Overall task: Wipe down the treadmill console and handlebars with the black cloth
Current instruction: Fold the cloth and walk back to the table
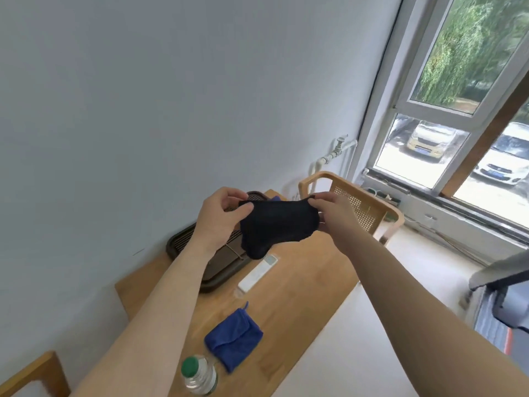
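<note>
Black cloth (276, 224) mid-frame, above counter (300, 282) | left hand (220, 216) fingers pinch its left edge | right hand (333, 213) fingers pinch right edge | treadmill (498, 293) lower right

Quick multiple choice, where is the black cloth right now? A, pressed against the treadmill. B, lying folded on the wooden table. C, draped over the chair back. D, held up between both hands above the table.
D: the black cloth hangs between the left hand and right hand, each pinching an upper corner, above the wooden table.
</note>
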